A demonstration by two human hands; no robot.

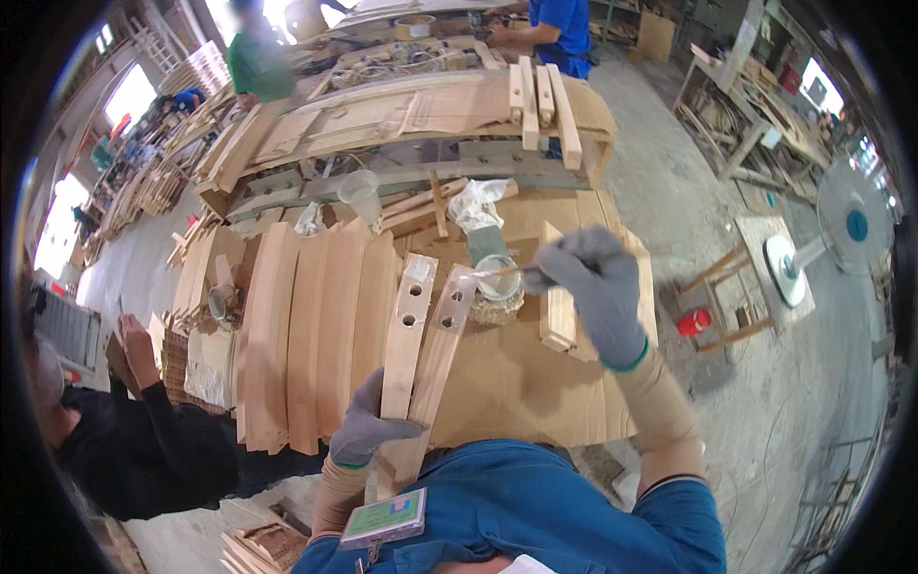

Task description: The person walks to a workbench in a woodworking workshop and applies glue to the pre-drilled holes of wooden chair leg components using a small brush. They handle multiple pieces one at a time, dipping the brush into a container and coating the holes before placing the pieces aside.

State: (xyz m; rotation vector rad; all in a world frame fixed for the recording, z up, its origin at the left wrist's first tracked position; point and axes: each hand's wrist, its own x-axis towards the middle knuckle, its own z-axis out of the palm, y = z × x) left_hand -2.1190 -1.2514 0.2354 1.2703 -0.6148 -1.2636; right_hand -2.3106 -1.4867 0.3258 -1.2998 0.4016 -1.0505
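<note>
The grey-gloved left hand clamps the near end of two stiff, light-looking pale wooden slats with drilled holes on the cardboard-topped bench, while the gloved right hand pinches a thin brush over a small glue pot.

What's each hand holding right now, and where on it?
Left hand grips the near ends of two drilled wooden slats. Right hand holds a small brush by its handle end, over a glue pot.

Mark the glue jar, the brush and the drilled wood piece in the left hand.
glue jar (497, 277), head view, on its round rim.
brush (490, 273), head view, on its thin handle.
drilled wood piece (405, 344), head view, on the flat face below the holes.
</note>
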